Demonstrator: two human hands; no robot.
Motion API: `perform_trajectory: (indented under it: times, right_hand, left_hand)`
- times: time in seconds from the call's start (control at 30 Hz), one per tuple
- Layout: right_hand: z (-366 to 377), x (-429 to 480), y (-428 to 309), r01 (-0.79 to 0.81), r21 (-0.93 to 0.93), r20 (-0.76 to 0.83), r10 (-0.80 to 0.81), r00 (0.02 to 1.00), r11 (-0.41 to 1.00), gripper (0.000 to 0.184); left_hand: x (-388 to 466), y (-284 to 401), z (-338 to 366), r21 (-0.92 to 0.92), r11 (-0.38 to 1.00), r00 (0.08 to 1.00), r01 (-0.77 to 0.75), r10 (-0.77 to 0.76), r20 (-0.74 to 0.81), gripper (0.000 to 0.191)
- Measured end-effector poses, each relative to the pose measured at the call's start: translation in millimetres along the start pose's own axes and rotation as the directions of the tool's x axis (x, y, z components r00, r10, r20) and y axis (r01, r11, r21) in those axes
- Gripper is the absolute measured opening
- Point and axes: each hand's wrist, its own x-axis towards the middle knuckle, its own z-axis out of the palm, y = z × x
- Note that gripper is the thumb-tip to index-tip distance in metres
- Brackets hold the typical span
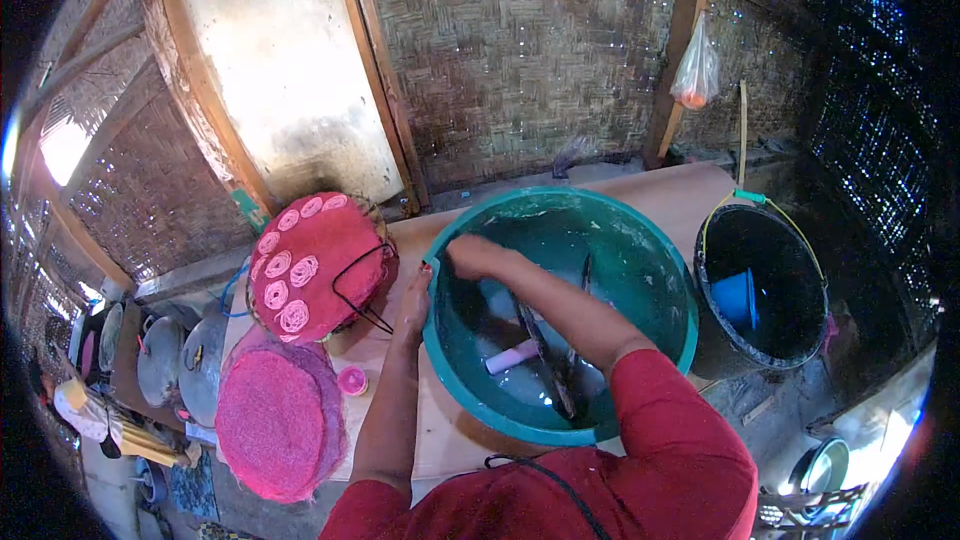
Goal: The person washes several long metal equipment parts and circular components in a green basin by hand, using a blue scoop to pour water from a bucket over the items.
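A large green plastic basin (559, 435) stands before me with shallow, cloudy liquid at its bottom. My left hand (415, 302) holds the basin's left rim, fingers curled against it. Reaching across the basin, my right hand (474, 257) is low against its inner left wall. That hand is blurred, and its fingers are hidden from me. Inside the basin lie a pale lilac cylinder (512, 356) and long dark strips (553, 382) that I cannot identify.
Left of the basin lie a red round piece with pink rosettes (319, 262), a fuzzy pink round pad (270, 420) and a small pink-lidded container (352, 380). At right stands a black bucket (705, 349) holding a blue plastic scoop (735, 300). A woven bamboo wall (525, 60) rises behind.
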Motion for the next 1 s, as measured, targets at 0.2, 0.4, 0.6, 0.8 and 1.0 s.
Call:
perform_trajectory:
  times: [0.2, 0.4, 0.6, 0.8, 1.0]
  right_hand:
    - [46.1, 38.9, 7.7, 0.236, 0.042, 0.36, -0.235, 0.903, 0.971, 0.023]
    - [123.5, 44.7, 90.8, 0.044, -0.101, 0.274, -0.014, 0.962, 0.994, 0.024]
    - [141.9, -11.8, 49.9, 0.072, -0.174, 0.55, 0.036, 0.834, 0.982, 0.026]
    - [74.3, -65.3, 75.2, -0.107, 0.196, 0.399, 0.021, 0.917, 0.975, 0.026]
    - [34.9, -110.4, 193.3, -0.211, -0.417, 0.319, 0.359, 0.877, 0.884, 0.023]
  left_hand:
    - [-2.5, -11.7, -10.7, 0.158, 0.979, 0.987, -0.131, 0.144, -0.072, 0.047]
    - [22.4, -11.4, 16.8, 0.142, 0.979, 0.989, -0.145, 0.142, 0.031, 0.048]
    - [-10.5, 17.0, -1.6, 0.193, 0.981, 0.996, -0.028, 0.012, 0.085, 0.056]
    - [-30.1, 17.1, 3.7, 0.094, 0.993, 0.997, -0.07, 0.069, 0.017, 0.062]
    - [-32.0, 42.2, 26.0, 0.766, 0.483, 0.638, -0.424, 0.76, -0.126, 0.057]
